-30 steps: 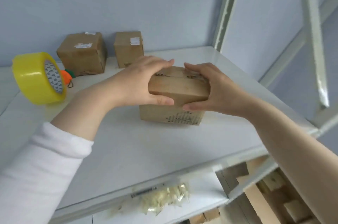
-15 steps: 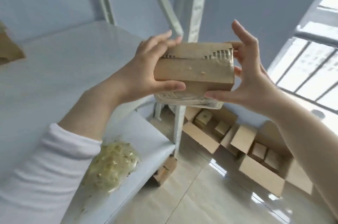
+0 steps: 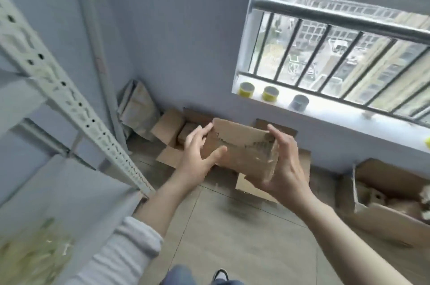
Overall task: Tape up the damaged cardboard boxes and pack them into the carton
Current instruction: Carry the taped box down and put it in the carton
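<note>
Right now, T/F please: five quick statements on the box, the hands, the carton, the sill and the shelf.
1. The cardboard box is held in the air between the left hand and the right hand. True.
2. The box sits inside a carton. False: it is above the floor, with the open carton beyond it.
3. Three rolls stand on the window sill, two yellow and one grey. True.
4. The right hand holds a tape roll. False: it touches only the box.
5. The metal shelf is on the person's right. False: it is on the left.
</note>
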{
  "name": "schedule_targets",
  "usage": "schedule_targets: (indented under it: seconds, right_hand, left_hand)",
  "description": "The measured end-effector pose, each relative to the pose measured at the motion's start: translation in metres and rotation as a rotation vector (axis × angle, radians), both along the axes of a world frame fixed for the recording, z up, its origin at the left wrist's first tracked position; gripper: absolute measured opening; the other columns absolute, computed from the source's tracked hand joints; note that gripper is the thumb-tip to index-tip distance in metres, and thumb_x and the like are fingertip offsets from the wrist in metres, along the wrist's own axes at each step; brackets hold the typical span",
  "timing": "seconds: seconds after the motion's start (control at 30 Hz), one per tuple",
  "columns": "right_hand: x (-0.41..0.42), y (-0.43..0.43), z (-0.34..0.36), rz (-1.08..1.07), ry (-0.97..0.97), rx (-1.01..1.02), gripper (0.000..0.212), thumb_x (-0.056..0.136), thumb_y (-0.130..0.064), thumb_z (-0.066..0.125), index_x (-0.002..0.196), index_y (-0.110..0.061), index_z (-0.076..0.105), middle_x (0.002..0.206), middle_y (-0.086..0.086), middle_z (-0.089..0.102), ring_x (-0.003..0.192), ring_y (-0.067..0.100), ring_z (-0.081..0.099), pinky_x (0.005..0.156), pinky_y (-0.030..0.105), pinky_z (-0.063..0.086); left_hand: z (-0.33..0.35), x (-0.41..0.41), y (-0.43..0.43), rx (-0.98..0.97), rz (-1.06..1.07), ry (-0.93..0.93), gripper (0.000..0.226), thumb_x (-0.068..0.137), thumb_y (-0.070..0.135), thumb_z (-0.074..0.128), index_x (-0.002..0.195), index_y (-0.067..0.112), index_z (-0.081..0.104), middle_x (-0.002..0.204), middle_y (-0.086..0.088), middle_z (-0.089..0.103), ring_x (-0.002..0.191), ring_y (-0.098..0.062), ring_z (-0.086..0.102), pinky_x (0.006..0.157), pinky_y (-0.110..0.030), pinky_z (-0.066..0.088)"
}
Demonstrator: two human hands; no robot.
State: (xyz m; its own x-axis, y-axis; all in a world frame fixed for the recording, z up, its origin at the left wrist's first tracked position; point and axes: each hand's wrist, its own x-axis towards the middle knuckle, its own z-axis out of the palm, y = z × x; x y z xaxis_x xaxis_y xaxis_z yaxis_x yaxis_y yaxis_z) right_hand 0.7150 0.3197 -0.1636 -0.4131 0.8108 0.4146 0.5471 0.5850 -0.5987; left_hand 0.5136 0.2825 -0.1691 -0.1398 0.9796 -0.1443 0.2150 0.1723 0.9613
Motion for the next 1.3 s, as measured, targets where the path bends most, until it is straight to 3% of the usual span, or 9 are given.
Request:
schedule_targets:
  seconds: [0.17,0.33,0.47,0.6,0.7,0.83,0.93,1.07,1.3]
  right_hand:
    - [0.0,0.019,-0.05,-0.041,-0.126,0.25,0.081,0.064,-0.013,0.081,0.13,-0.011,0.034,0.127,0.015,0.04,0.118,0.034,0.043,0.105,0.052,0.033]
    - [-0.001,0.055,-0.07,-0.036,-0.213,0.183,0.092,0.057,-0.02,0.087,0.131,-0.015,0.032,0.135,0.013,0.033,0.128,0.034,0.034,0.109,0.057,0.027]
    - [0.007,0.082,-0.068,-0.2,0.0,-0.351,0.097,0.067,-0.066,0.065,0.142,-0.018,0.026,0.146,0.005,0.026,0.138,0.016,0.023,0.115,0.029,0.018]
    - [0.017,0.11,-0.078,-0.404,0.572,-1.208,0.067,0.076,-0.054,0.057,0.136,-0.038,0.033,0.145,-0.005,0.04,0.123,0.006,0.046,0.104,0.041,0.041]
    - [0.025,0.122,-0.098,-0.348,0.851,-1.462,0.053,0.081,-0.043,0.061,0.131,-0.028,0.047,0.131,0.003,0.058,0.119,0.022,0.056,0.098,0.048,0.047]
    - [0.044,0.146,-0.13,-0.501,1.097,-1.478,0.06,0.073,-0.03,0.069,0.129,-0.019,0.05,0.122,0.008,0.064,0.11,0.024,0.062,0.086,0.039,0.054]
    - [0.064,0.171,-0.155,-0.713,1.129,-1.401,0.072,0.064,-0.033,0.073,0.131,-0.018,0.048,0.123,0.009,0.063,0.111,0.024,0.061,0.079,0.034,0.054]
    - [0.094,0.208,-0.186,-0.94,1.17,-1.371,0.063,0.077,-0.022,0.069,0.132,-0.016,0.04,0.126,0.01,0.059,0.11,0.022,0.059,0.077,0.034,0.052]
    - [0.133,0.277,-0.277,-0.986,0.982,-1.504,0.044,0.084,-0.027,0.065,0.123,-0.02,0.044,0.116,-0.001,0.064,0.093,0.005,0.066,0.075,0.027,0.048]
  left_hand:
    - [-0.038,0.031,0.06,-0.448,0.193,-0.621,0.088,0.054,0.069,0.065,0.124,0.017,0.053,0.118,-0.008,0.065,0.105,-0.025,0.063,0.084,-0.044,0.055]
    - [-0.065,0.015,0.129,-0.502,0.122,-0.621,0.053,0.076,0.05,0.065,0.116,0.015,0.06,0.109,-0.008,0.07,0.102,-0.024,0.064,0.081,-0.038,0.054]
    - [-0.083,-0.004,0.18,-0.4,-0.02,-0.558,0.049,0.069,0.042,0.066,0.113,0.021,0.058,0.104,-0.003,0.069,0.094,-0.017,0.062,0.071,-0.03,0.049]
    - [-0.107,-0.007,0.219,-0.436,-0.234,-0.563,0.068,0.057,0.042,0.069,0.119,0.018,0.055,0.102,0.0,0.07,0.091,-0.012,0.063,0.073,-0.027,0.05]
    - [-0.127,0.014,0.244,-0.53,-0.332,-0.558,0.077,0.057,0.04,0.071,0.126,0.013,0.049,0.121,-0.013,0.063,0.107,-0.025,0.06,0.085,-0.037,0.049]
    - [-0.155,0.059,0.28,-0.591,-0.295,-0.514,0.079,0.065,0.043,0.076,0.134,0.025,0.04,0.134,0.003,0.053,0.112,-0.01,0.057,0.088,-0.033,0.05]
    - [-0.175,0.1,0.294,-0.67,-0.302,-0.507,0.078,0.074,0.047,0.067,0.14,0.038,0.025,0.111,0.025,0.043,0.088,0.013,0.053,0.063,-0.015,0.052]
    - [-0.205,0.149,0.297,-0.81,-0.29,-0.474,0.085,0.066,0.053,0.066,0.14,0.032,0.031,0.135,0.008,0.046,0.115,-0.011,0.053,0.097,-0.037,0.047]
    - [-0.298,0.203,0.35,-0.873,-0.036,-0.456,0.06,0.087,0.036,0.063,0.138,0.019,0.038,0.139,-0.001,0.048,0.125,-0.015,0.047,0.109,-0.035,0.035]
